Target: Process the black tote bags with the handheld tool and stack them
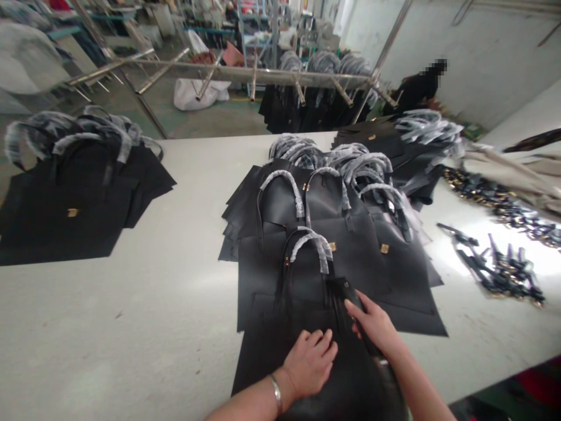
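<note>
Bag [272,362], black, lies at the near side of the pale counter [153,327], its upper part overlapping other black bags [359,251] spread in a pile behind it. Its handle [311,240] stands up in an arch, wrapped in clear plastic. The left hand [309,359], with a silver bracelet [276,394] at the wrist, rests on the front of the bag, fingers bent, its grip released. The right hand [370,321] has its grip clenched around a long black tool [348,292], too blurred to identify, whose tip is at the foot of the handle's right side; whether it touches cannot be told. Another stack of bags [65,199] lies at the counter's left, a gold clasp [72,213] on the top one. Toward the right lies a loose heap of dark straps [504,269] with gold fittings. Beyond the counter stands a metal rack [245,73] with bare pegs, more bags [307,105] behind it, and a person [414,90] in dark clothes sits or bends near the wall.
</note>
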`<state>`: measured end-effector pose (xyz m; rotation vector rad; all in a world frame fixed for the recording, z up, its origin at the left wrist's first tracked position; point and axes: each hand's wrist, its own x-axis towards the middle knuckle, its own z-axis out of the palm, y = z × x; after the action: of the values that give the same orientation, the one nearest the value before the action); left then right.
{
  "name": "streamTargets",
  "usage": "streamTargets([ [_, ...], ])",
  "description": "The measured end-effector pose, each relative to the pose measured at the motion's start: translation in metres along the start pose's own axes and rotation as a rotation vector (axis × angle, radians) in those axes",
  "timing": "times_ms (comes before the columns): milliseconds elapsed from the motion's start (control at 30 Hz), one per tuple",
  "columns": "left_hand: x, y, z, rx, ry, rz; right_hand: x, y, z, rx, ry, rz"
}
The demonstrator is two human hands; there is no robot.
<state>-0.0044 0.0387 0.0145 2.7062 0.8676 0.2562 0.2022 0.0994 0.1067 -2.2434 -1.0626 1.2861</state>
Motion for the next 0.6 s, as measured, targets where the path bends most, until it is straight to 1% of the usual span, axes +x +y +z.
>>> streamTargets([
  [67,0.0,0.001,0.0,0.0,0.002,0.001,0.002,-0.001,-0.015,0.0,0.121,-0.007],
  [133,0.001,0.002,-0.001,-0.008,-0.001,-0.003,-0.004,0.01,-0.035,0.033,0.211,0.005],
  [167,0.001,0.002,-0.001,-0.013,-0.004,-0.007,-0.011,0.019,-0.045,0.071,0.203,0.014],
  [233,0.001,0.003,0.0,-0.017,-0.007,-0.015,-0.026,0.042,-0.058,0.137,0.111,0.057],
  [300,0.001,0.003,0.001,-0.011,0.0,-0.014,-0.039,0.062,-0.059,0.162,0.01,0.115],
  [367,0.001,0.002,0.004,-0.002,0.012,-0.004,-0.044,0.073,-0.052,0.173,-0.053,0.161],
  [433,0.0,0.002,0.006,0.006,0.024,0.004,-0.041,0.073,-0.042,0.203,-0.084,0.188],
  [500,0.0,0.002,0.007,0.013,0.024,0.005,-0.033,0.066,-0.037,0.242,-0.094,0.19],
  [600,0.001,0.003,0.007,0.019,0.02,-0.006,-0.024,0.057,-0.04,0.265,-0.107,0.167],
])
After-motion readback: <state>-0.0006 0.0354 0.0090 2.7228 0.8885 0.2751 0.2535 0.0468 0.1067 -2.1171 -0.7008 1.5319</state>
